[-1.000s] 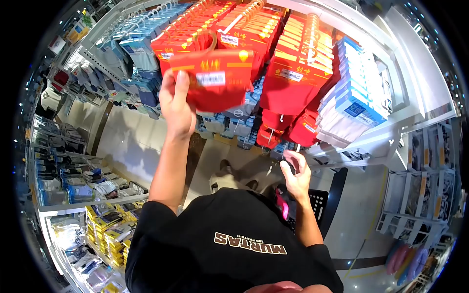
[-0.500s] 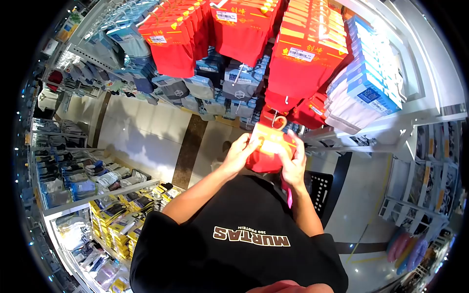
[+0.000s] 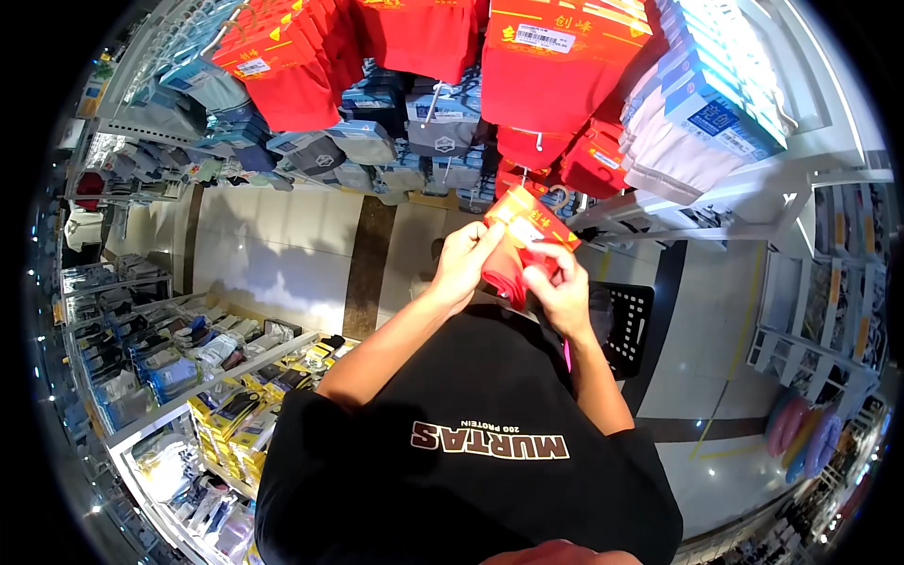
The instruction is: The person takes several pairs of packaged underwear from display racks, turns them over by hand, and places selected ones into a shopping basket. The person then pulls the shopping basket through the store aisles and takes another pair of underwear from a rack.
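A pack of red socks (image 3: 506, 271) on a red and orange header card with a plastic hook is held in front of my chest, tilted so the hook points up and right. My left hand (image 3: 461, 264) grips the card's left edge, thumb on its front. On the other side, my right hand (image 3: 562, 294) is closed with curled fingers at the pack's right edge, just below the card; its thumb and fingertips pinch the fabric there. Similar red sock packs (image 3: 556, 80) with a white barcode label hang directly ahead.
Blue-carded packs of pale socks (image 3: 702, 122) hang at upper right, grey sock packs (image 3: 443, 137) lower on the rack. A display bin with yellow packs (image 3: 235, 414) stands at lower left. A black perforated basket (image 3: 629, 325) is beside my right forearm. Coloured rings (image 3: 800, 438) are at far right.
The sock pack has turned clockwise, its hook swinging to the right. My right hand has curled its fingers along the pack's right side. The rack appears higher in view.
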Available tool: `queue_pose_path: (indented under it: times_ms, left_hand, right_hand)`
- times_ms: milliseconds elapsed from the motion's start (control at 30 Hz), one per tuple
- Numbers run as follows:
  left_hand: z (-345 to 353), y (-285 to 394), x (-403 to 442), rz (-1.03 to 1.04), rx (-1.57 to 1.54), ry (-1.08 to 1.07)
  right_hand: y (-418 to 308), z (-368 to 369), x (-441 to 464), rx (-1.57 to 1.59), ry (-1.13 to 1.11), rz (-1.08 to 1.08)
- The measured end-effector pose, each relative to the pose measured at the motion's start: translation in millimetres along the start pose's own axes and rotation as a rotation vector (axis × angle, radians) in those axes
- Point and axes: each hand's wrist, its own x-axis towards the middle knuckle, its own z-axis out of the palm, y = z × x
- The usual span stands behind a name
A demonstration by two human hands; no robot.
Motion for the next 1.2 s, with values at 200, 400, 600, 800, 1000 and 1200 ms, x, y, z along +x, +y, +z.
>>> queue_pose_path:
  times_ms: [200, 400, 600, 800, 1000, 1200]
  left_hand:
    - [11.9, -3.2, 2.2, 0.050, 0.022, 0.071]
    - [14.1, 8.5, -9.5, -0.106, -0.019, -0.006]
    - [12.4, -12.0, -10.7, 0.089, 0.086, 0.108]
    - [17.8, -9.3, -25.7, 0.101, 0.490, -0.124]
    - [7.4, -22.6, -12.2, 0.151, 0.338, -0.034]
    - [-7.6, -25.9, -9.3, 0.124, 0.111, 0.004]
  right_hand:
    - [7.2, 1.6, -4.9, -0.369, 0.000, -0.115]
    - [5.3, -6.5, -0.2, -0.158, 0.054, -0.064]
    - [8.3, -11.9, 4.9, -0.023, 0.241, -0.037]
    - [9.5, -11.1, 6.5, -0.060, 0.290, -0.049]
    - [1.2, -3.0, 2.1, -0.114, 0.288, -0.090]
    - [2.4, -9.5, 2.3, -0.157, 0.265, -0.054]
